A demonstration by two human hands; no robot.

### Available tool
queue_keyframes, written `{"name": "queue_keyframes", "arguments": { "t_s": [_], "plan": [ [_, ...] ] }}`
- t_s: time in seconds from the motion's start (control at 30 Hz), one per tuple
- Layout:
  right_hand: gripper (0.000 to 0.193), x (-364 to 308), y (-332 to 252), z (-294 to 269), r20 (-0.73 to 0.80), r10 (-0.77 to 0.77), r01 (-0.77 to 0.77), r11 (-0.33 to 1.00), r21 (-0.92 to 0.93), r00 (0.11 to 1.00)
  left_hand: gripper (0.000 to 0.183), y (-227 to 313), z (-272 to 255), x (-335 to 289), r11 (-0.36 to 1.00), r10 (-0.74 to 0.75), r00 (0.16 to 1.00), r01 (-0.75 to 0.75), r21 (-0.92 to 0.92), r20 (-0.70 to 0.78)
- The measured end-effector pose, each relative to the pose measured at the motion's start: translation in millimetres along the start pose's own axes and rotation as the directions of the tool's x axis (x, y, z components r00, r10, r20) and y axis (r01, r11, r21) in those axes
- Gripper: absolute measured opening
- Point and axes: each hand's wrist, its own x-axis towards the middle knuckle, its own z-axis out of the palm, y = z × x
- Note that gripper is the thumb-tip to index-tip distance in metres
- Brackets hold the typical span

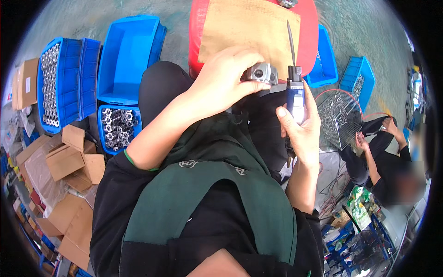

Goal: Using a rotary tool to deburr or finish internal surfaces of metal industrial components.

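My left hand [220, 81] is closed round the edge of a silvery metal block [261, 72] with a round hole in its near face. Fingers and thumb pinch it just above my lap, in front of the red stool. To its right, my right hand [302, 127] is wrapped round a slim blue and black air tool [295, 94]. A long, narrow dark blade runs from the tool's head and points away from me. The tool stands apart from the block. Cardboard [249, 27] covers the top of the red stool [198, 46].
To the left stand blue bins: a bare one [131, 60], a tall one [69, 83] with metal fittings, and a small one [121, 147] of nuts. Open cartons [69, 157] lie nearer. At right are a wire basket [340, 115] of metal pieces and a seated co-worker [387, 171].
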Motion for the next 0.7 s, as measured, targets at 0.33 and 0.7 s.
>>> {"name": "queue_keyframes", "arguments": {
  "t_s": [0.33,0.7],
  "plan": [
    [0.06,-16,-22,-13,0.099,0.088,-0.126,0.859,0.496,0.991,0.035,36,-2,-13,0.945,0.106,0.977,-0.041,-0.324,0.186],
    [0.06,-33,-37,-13,0.118,-0.027,-0.024,0.912,0.41,0.993,0.045,50,4,-24,0.929,0.353,0.932,-0.34,-0.146,0.079]
  ]
}}
